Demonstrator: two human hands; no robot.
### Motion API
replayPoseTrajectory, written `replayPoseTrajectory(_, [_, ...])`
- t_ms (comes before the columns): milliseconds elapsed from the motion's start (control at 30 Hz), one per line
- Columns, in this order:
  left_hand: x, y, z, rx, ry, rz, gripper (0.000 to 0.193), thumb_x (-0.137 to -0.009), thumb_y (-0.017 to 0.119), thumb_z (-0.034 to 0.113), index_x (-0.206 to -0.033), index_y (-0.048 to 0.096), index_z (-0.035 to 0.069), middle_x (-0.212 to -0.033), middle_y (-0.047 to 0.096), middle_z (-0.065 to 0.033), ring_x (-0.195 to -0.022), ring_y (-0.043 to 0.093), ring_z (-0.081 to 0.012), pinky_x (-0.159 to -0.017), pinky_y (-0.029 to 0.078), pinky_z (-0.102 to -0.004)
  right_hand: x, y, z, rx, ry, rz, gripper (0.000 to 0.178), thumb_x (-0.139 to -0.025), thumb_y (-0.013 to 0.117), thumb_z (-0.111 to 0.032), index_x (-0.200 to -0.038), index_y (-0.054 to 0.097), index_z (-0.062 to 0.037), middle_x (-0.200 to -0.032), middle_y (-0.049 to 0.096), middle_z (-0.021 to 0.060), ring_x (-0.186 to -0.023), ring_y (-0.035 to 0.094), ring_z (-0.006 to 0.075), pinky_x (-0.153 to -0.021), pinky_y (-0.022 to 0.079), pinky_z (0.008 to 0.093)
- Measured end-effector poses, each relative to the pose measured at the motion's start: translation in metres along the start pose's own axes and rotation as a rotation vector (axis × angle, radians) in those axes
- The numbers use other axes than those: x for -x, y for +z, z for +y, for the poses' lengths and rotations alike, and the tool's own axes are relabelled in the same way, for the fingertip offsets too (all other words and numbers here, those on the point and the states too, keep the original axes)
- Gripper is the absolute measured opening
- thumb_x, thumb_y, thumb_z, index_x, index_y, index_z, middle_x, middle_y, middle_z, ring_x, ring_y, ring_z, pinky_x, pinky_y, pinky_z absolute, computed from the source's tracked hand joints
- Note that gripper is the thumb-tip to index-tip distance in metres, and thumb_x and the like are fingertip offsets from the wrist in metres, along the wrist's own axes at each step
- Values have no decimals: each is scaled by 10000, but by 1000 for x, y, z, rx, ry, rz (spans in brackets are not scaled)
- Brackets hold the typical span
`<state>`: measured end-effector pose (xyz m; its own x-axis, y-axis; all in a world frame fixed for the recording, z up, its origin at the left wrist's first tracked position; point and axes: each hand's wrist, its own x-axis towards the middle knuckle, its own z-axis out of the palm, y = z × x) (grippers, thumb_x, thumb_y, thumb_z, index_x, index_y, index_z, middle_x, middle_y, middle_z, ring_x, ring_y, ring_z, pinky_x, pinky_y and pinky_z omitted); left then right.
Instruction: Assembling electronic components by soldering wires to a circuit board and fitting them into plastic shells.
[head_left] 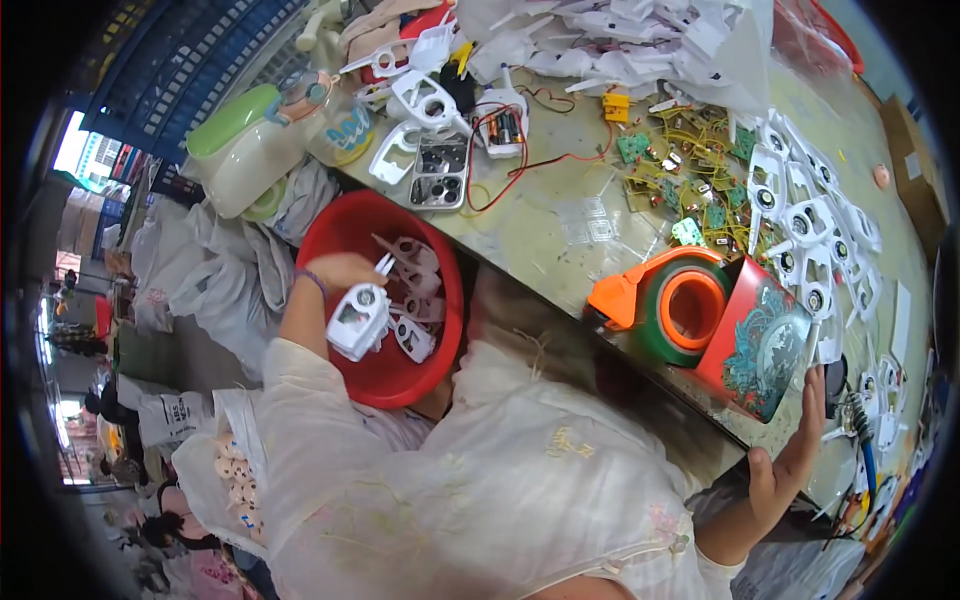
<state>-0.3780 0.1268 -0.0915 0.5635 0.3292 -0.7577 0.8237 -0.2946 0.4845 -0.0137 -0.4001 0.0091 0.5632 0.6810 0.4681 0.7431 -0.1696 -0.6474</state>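
Observation:
At the red basin, my left hand is closed around a white plastic housing with round and oblong openings. A narrow pale tip sticks out beside the fingers; some of the grip is hidden. Below it, the red basin holds several similar white housings. My right hand is at the table's front edge, fingers stretched up and thumb apart, with nothing visible in it. Its fingertips are close to the white housings lined up on the table; whether they touch is unclear.
An orange tape dispenser and a red patterned box stand along the table edge. Behind lie wired green circuit boards, a metal parts tray, a battery holder and piled white parts. A bottle stands at left.

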Motion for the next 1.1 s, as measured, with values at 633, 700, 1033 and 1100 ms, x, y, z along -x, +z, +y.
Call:
replayPoseTrajectory(633, [-56, 29, 77, 546, 605, 1911, 376, -917, 581, 130, -1218, 443, -47, -1116, 546, -160, -987, 551, -232, -892, 443, -334, 36, 52, 43, -159, 19, 409, 676, -904, 477, -516, -1261, 473, 58, -1276, 505, 203, -1229, 447, 318, -1024, 334, 425])
replayPoseTrajectory(700, [-44, 20, 173, 530, 944, 1639, 276, -922, 557, 102, -1159, 500, -28, -1083, 560, -118, -968, 551, -198, -870, 449, -315, 41, 59, 50, -108, 45, 519, 620, -926, 455, -480, -1253, 467, 47, -1246, 513, 196, -1173, 475, 304, -979, 367, 410])
replayPoseTrajectory(1033, [-176, -61, 393, -451, 1060, 1331, 154, -778, 615, 139, -905, 694, 103, -987, 654, -59, -945, 582, -282, -837, 455, -414, 40, 66, 47, -36, 26, 557, 434, -961, 418, -342, -1145, 524, 37, -1102, 556, 180, -1024, 517, 291, -906, 402, 392])
replayPoseTrajectory(1100, [-186, -66, 408, -718, 922, 1373, 151, -770, 629, 160, -903, 700, 143, -977, 649, -23, -987, 568, -244, -840, 450, -415, 40, 65, 47, -6, 36, 585, 411, -958, 428, -326, -1115, 541, 37, -1079, 568, 185, -1007, 528, 302, -906, 403, 404])
